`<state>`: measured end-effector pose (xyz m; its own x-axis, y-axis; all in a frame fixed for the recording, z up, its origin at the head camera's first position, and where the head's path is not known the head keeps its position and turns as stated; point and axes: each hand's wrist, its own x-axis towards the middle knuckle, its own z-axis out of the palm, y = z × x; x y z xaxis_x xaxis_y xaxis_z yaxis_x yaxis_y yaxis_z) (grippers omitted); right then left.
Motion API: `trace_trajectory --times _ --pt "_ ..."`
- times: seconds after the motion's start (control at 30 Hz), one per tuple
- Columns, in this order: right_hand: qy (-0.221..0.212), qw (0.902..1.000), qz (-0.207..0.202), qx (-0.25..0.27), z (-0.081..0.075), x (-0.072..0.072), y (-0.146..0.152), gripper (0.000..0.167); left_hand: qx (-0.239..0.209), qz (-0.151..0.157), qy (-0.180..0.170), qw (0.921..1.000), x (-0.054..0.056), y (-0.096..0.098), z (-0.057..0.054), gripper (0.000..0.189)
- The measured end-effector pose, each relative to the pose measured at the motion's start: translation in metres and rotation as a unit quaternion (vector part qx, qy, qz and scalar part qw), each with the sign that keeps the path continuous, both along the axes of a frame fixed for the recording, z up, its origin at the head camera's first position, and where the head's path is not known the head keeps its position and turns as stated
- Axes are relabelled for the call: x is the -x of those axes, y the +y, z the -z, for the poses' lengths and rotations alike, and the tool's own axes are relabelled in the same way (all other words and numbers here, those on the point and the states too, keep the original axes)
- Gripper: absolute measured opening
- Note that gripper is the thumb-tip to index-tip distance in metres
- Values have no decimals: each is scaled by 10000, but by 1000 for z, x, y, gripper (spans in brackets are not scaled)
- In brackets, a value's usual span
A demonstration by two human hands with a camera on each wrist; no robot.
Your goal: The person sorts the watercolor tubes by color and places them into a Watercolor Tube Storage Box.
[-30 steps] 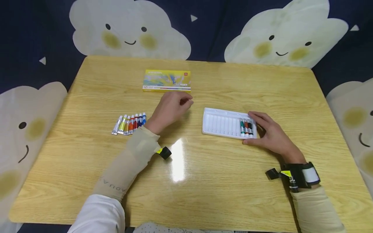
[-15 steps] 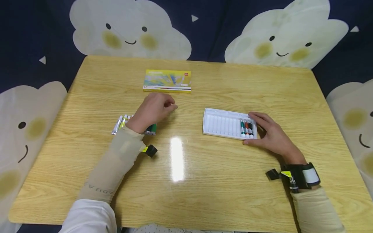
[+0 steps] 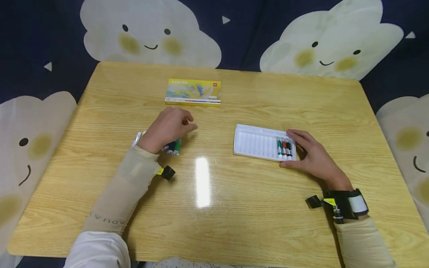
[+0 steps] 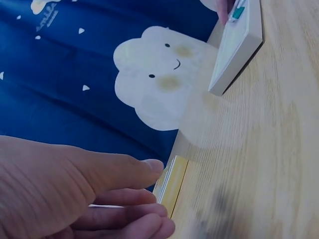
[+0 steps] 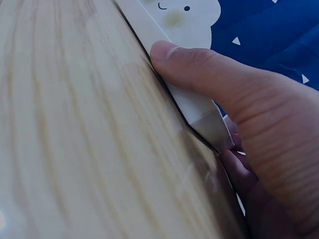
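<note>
My left hand [image 3: 166, 125] hovers over a row of paint tubes [image 3: 176, 147] on the table's left half, hiding most of them. In the left wrist view its thumb [image 4: 132, 169] and loosely bent fingers hold nothing. My right hand [image 3: 311, 156] grips the right end of a white compartment tray [image 3: 253, 143]. Its thumb lies along the near wall and its fingers reach round the far side, as the right wrist view of the tray wall [image 5: 192, 107] also shows. At that end of the tray, three paint tubes [image 3: 284, 148], green, reddish-brown and black, lie side by side in slots.
Behind the left hand, a yellow paint box [image 3: 193, 93] lies flat toward the back of the wooden table [image 3: 234, 223]. A dark blue curtain [image 3: 241, 33] with cloud faces hangs round the table's back and sides.
My left hand has moved left, from right of the loose tubes to above them, staying empty. The right hand keeps its grip on the tray, which has not moved.
</note>
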<state>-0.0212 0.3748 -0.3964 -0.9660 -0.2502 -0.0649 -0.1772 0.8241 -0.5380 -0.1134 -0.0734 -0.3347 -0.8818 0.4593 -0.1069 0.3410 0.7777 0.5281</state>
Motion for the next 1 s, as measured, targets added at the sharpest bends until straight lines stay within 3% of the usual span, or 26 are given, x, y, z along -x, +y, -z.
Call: trace_trajectory --times 0.33,0.7,1.0 --pt "32 10000 6 -43 1 1 1 109 207 -1 -335 9992 2 -5 -1 37" --pt "-50 10000 42 -50 0 1 1 109 888 114 -890 9920 4 -9 -4 20" --pt "-69 9999 57 -72 0 1 0 109 1005 -126 -1161 9881 3 -9 -7 17"
